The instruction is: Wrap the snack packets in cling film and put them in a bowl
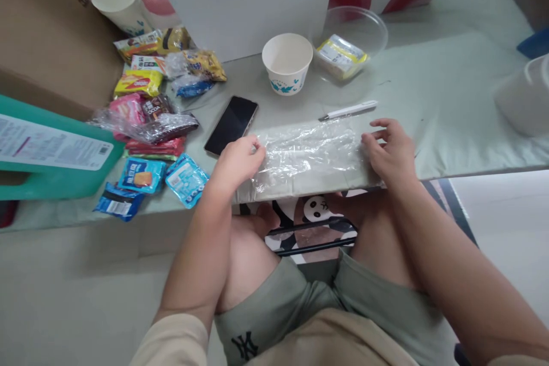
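A crinkled clear plastic bag (311, 151) lies flat near the front edge of the cloth-covered table. The closed fingers of my left hand (240, 163) hold its left edge. My right hand (391, 148) is at the other end, with its fingers loosely bent and apart, close to the bag's right edge. Just beyond the bag lies a white pen (349, 110). A dark phone (232, 124) rests to the left, by my left hand. Behind the pen stands a white paper bowl (287, 66) with a blue-green leaf print.
Several packaged snacks (139, 83) are heaped at left, beside a green jug (55, 148) and a cardboard box (51, 28). A paper cup (118, 6) stands behind them. A clear plastic bowl (375, 31) holds a yellow-edged packet (342, 56). A whitish container (525, 97) stands at right.
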A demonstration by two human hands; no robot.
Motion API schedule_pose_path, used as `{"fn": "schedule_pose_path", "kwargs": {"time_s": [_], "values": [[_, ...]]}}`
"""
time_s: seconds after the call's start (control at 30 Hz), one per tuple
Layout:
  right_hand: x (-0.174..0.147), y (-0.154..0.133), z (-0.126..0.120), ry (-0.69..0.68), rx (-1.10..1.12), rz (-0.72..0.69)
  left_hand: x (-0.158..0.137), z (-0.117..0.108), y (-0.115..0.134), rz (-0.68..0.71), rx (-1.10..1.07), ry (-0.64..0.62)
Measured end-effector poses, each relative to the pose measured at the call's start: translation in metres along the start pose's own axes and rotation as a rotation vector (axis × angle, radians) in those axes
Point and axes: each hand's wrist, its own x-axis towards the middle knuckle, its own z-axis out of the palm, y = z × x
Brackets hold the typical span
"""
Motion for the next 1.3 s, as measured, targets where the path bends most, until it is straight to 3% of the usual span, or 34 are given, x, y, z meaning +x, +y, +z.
{"fn": "schedule_pose_path", "kwargs": {"time_s": [0.1,0.17,0.3,0.37,0.47,0.57,0.67,0.8,0.9,1.07,1.3], "values": [[-0.006,-0.013,-0.003,0.158,-0.123,-0.168,-0.004,-0.001,0.002,-0.023,0.084,0.039],[-0.021,-0.025,-0.003,0.177,-0.156,-0.344,-0.006,-0.002,0.003,-0.051,0.123,0.043],[-0.065,-0.047,0.015,-0.207,-0.186,-0.720,-0.004,-0.002,0.002,-0.070,0.181,0.026],[-0.083,-0.053,0.028,-0.346,-0.261,-0.800,-0.004,-0.001,0.000,-0.075,0.234,0.030],[-0.095,-0.055,0.040,-0.405,-0.368,-0.817,-0.006,-0.001,0.000,-0.075,0.283,0.089],[-0.094,-0.051,0.036,-0.398,-0.367,-0.870,-0.008,0.001,0.004,0.037,0.200,0.189],[-0.091,-0.046,0.026,-0.376,-0.271,-0.950,-0.006,0.011,0.010,0.176,0.057,0.061],[-0.086,-0.040,0.020,-0.348,-0.189,-0.906,-0.002,0.028,0.016,0.225,-0.039,-0.115],[-0.082,-0.038,0.019,-0.286,-0.171,-0.830,-0.002,0.032,0.017,0.286,-0.032,-0.145],[-0.092,-0.035,0.010,-0.113,-0.420,-0.619,-0.002,0.031,0.020,0.323,0.118,-0.118],[-0.115,-0.028,0.018,-0.180,-0.350,-0.790,-0.002,0.035,0.027,0.293,0.131,-0.116]]}}
